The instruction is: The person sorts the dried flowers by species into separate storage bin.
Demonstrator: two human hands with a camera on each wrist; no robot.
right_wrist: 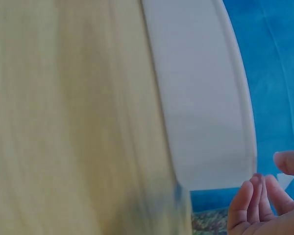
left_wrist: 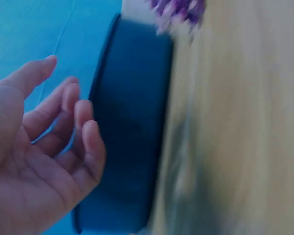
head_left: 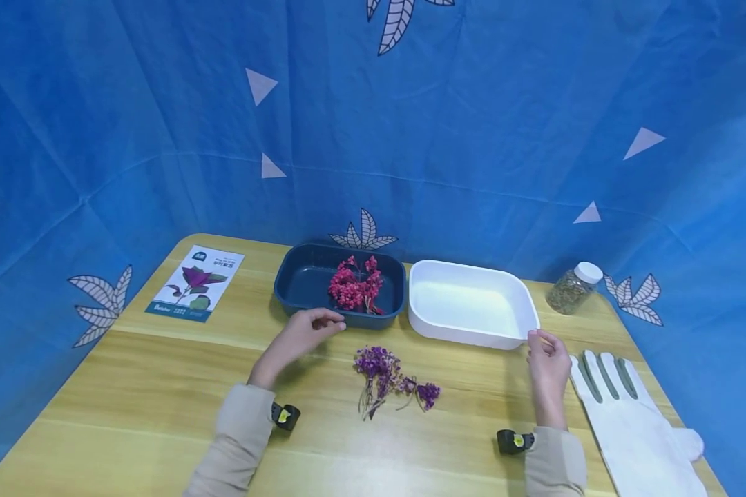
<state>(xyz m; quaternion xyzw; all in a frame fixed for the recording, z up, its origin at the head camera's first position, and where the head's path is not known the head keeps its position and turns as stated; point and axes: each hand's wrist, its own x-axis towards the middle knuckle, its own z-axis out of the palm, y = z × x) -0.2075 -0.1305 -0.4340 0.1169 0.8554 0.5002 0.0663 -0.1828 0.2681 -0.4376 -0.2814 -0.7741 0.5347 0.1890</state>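
1. Left hand (head_left: 304, 334): loosely bent, thumb parted from fingers, beside the dark-blue rectangular tray (head_left: 307, 279) of red dried flowers (head_left: 349, 291).
2. Right hand (head_left: 548, 362): thumb apart, at the white rectangular tray's (head_left: 466, 297) near right corner; I cannot tell whether they touch.

Packet (head_left: 195, 281) left, flowers (head_left: 348, 290) in tray (head_left: 309, 278) — second tray (head_left: 472, 304) right

From head: looking forward and down, wide over table (head_left: 130, 407) and blue backdrop (head_left: 373, 124). From left wrist: close, rolled sideways, facing dark tray (left_wrist: 132, 112); shares it and purple flowers (left_wrist: 179, 12) with head. From right wrist: close, rolled opposite, facing white tray (right_wrist: 206, 98), also shared with head.
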